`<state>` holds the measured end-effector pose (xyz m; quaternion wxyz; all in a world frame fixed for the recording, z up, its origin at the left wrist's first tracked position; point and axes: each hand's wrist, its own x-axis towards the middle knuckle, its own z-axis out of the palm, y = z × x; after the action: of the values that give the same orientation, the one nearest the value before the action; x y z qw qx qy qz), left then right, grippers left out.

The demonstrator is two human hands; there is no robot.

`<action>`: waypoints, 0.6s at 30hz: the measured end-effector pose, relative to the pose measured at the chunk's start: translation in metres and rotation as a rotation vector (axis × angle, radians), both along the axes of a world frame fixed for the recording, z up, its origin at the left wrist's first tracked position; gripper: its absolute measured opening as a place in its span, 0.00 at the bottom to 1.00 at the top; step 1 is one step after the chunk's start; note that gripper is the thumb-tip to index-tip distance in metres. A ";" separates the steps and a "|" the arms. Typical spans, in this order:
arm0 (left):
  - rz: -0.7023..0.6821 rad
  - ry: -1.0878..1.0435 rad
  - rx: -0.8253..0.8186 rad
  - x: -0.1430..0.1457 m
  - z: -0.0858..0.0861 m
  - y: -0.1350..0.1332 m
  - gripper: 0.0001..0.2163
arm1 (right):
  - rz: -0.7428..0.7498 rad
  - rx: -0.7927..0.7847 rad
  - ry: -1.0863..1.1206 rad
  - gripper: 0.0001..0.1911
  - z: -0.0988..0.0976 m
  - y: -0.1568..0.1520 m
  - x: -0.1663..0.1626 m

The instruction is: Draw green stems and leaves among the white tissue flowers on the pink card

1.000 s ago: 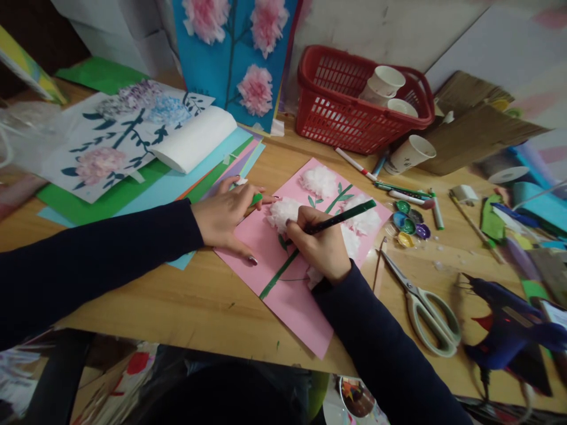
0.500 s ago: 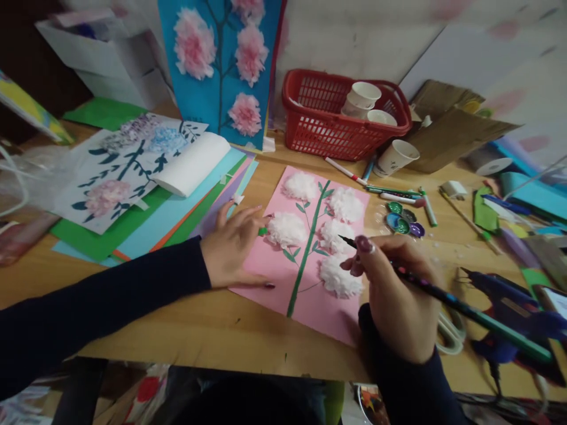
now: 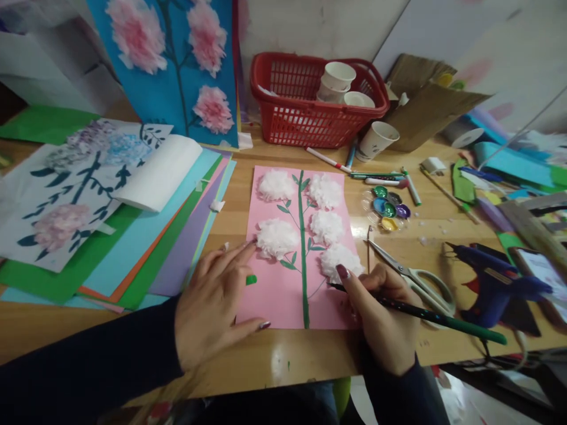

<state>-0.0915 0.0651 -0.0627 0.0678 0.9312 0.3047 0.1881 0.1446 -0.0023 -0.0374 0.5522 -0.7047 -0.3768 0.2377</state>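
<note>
A sheet of pink paper [image 3: 274,301] lies on the table with a painted green stem [image 3: 304,248], small leaves and several white ruffled flowers [image 3: 277,238] on it. My left hand [image 3: 217,301] rests spread on the paper's left edge, its fingers apart and holding nothing. In my right hand [image 3: 385,313] is a paintbrush [image 3: 443,320] with a dark green handle, pinched between thumb and fingers. Its dark tip is at the thin branch line below the lowest right flower [image 3: 340,262]; whether it touches the paper I cannot tell.
Right of the paper lie scissors [image 3: 425,286], a paint palette [image 3: 390,224] and a blue glue gun [image 3: 487,277]. A red basket [image 3: 319,127] with paper cups and a blue flower picture [image 3: 177,112] stand behind. Coloured sheets [image 3: 177,260] are stacked at left under a paper roll [image 3: 159,171].
My right hand has brought the brush tip down from beside the right-hand flowers to the branch line below them. The whole view has shifted, and the scissors now show more fully.
</note>
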 end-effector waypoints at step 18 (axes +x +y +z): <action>-0.465 -0.143 -0.096 -0.004 -0.022 -0.009 0.17 | -0.063 -0.071 -0.032 0.19 -0.023 -0.001 -0.009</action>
<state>-0.0958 0.0563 -0.0848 0.1745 0.9564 0.0852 0.2180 0.1353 -0.0029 -0.0601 0.5280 -0.7391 -0.3544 0.2224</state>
